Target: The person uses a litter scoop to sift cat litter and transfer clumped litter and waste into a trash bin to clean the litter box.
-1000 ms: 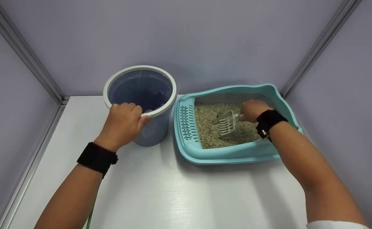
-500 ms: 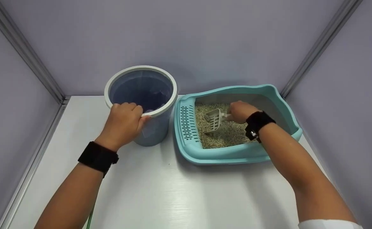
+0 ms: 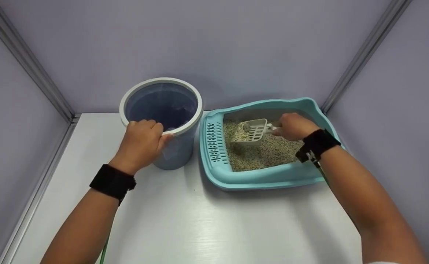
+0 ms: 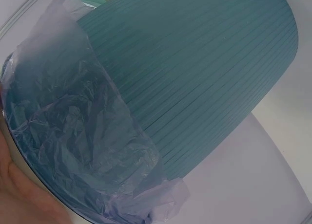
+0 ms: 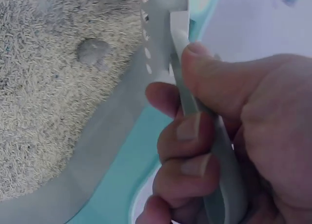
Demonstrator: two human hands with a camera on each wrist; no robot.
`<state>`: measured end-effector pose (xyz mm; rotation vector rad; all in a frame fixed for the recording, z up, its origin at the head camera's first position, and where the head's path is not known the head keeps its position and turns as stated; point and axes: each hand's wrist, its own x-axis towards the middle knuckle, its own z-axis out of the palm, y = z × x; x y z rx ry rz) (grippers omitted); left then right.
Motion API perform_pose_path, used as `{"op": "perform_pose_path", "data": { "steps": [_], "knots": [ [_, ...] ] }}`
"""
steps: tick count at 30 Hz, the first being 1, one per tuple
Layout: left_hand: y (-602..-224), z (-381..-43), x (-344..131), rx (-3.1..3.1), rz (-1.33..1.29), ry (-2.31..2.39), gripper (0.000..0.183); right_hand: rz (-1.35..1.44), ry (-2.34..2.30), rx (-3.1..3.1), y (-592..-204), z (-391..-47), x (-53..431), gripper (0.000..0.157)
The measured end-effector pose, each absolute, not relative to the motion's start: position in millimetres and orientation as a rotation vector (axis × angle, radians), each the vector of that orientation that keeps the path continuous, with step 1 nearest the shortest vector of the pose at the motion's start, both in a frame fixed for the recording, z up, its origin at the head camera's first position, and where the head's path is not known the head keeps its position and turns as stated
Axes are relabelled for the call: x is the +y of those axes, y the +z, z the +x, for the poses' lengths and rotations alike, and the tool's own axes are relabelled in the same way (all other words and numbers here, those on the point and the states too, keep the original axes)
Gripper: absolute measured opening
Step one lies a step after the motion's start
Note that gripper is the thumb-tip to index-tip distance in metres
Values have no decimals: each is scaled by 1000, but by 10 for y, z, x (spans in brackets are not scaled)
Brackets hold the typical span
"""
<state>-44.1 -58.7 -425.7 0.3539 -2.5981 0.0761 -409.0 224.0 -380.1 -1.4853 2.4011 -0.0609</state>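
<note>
My left hand (image 3: 143,141) grips the near part of the white rim of a blue trash can (image 3: 176,150), fingers curled over the edge. A clear plastic liner (image 4: 83,136) folds over the can's outside in the left wrist view. In my right hand (image 3: 295,126) is the handle of a pale slotted litter scoop (image 3: 258,130), the thumb laid along it in the right wrist view. The scoop is held over the litter (image 3: 265,156), bearing some pellets and a round greyish clump (image 3: 247,127). Another clump (image 5: 93,51) shows on the litter in the right wrist view.
The turquoise litter box (image 3: 262,179) stands right of the trash can on a white table (image 3: 199,227), its perforated ledge (image 3: 216,143) facing the can. Grey-lilac panels (image 3: 214,44) with metal corner posts enclose the back and both sides.
The right hand pushed the scoop left through the litter, then brought it up and back right, turned level with pellets and a clump in it. The left hand stays on the rim.
</note>
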Motion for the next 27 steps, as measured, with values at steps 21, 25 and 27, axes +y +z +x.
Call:
{"op": "perform_pose_path", "data": {
  "steps": [21, 25, 27],
  "knots": [
    [-4254, -426, -589, -2610, 363, 66, 43, -1323, -747, 2626, -4076, -3744, 2886, 31],
    [-4266, -415, -608, -2598, 362, 66, 43, -1302, -834, 2658, -4197, -3700, 2904, 35],
    [-4267, -412, -611, -2601, 361, 66, 44, -1298, -862, 2665, -4238, -3691, 2908, 31]
  ]
}}
